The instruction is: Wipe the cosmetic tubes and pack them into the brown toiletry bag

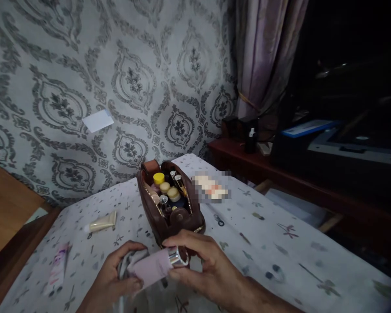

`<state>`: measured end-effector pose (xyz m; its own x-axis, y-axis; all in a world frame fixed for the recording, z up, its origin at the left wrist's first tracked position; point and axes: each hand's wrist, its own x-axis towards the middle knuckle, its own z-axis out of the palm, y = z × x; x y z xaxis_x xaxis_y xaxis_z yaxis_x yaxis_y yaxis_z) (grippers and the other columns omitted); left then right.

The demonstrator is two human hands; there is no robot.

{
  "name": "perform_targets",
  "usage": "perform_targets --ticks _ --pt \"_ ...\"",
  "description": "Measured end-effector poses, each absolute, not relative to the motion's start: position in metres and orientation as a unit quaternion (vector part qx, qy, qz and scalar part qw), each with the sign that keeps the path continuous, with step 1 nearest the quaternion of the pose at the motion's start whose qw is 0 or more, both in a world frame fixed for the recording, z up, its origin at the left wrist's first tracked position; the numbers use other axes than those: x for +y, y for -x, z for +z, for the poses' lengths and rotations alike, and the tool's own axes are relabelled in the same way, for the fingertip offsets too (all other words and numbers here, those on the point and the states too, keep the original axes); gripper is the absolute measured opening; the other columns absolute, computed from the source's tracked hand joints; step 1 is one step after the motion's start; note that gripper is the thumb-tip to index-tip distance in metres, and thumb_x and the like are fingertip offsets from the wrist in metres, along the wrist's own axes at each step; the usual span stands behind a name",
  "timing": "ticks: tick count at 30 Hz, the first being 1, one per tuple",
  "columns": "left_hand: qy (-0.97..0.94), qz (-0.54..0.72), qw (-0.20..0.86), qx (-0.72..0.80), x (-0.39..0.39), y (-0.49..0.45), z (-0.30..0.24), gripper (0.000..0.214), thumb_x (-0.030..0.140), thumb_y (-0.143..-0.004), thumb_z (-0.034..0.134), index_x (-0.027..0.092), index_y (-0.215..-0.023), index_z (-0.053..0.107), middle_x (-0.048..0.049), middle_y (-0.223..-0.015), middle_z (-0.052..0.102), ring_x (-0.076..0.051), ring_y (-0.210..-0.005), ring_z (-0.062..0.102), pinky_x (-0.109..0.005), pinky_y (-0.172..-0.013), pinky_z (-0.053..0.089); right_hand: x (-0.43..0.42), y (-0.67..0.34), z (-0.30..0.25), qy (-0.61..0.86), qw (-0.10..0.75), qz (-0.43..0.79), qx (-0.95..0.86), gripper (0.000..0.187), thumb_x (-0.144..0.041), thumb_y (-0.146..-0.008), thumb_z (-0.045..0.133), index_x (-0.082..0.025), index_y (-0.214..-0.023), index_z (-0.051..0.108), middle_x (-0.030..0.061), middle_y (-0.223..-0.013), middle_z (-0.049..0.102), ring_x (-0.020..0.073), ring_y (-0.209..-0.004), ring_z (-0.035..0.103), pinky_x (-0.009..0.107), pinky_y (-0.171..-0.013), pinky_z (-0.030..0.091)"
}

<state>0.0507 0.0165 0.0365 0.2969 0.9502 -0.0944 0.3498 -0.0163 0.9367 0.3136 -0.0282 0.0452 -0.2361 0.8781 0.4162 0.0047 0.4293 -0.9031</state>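
A pale pink bottle (152,268) with a shiny silver cap lies tilted between my two hands, low in the head view. My left hand (117,271) is closed around its lower end, with a crumpled grey cloth-like piece pressed in the same grip. At the cap end, the thumb and fingers of my right hand (208,265) are closed on the bottle. Just beyond my hands stands a brown cosmetic bag (195,204), unzipped. Inside it are a yellow-lidded jar (158,178), several cream-lidded jars and silver-capped bottles.
A cream tube (102,222) and a pink-and-white tube (57,268) lie on the patterned sheet (260,243) to the left. A blurred-out item (211,187) lies right of the bag. A dark red shelf (228,152) holds a dark bottle (251,141). The patterned wall rises behind.
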Motion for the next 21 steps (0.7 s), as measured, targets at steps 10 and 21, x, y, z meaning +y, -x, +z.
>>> perform_targets --ticks 10,21 --pt "-0.435 0.485 0.491 0.578 0.026 -0.101 0.05 0.06 0.055 -0.057 0.083 0.02 -0.102 0.061 0.0059 -0.056 0.058 -0.01 -0.044 0.049 -0.018 -0.043 0.038 -0.038 -0.352 0.043 0.293 0.553 0.429 -0.651 0.035 -0.015 -0.084 0.066 -0.03 -0.116 0.068 0.0067 -0.11 0.069 0.0187 -0.098 0.067 0.031 -0.082 0.056" --pt "-0.484 0.475 0.471 0.563 0.02 -0.122 0.056 0.056 0.062 -0.061 0.078 0.02 -0.096 0.065 0.0013 -0.066 0.063 -0.013 -0.052 0.054 -0.02 -0.05 0.041 -0.04 -0.368 0.035 0.346 0.606 0.424 -0.578 0.032 -0.027 -0.082 0.071 -0.037 -0.112 0.071 0.0067 -0.11 0.071 0.0251 -0.099 0.068 0.037 -0.082 0.06"
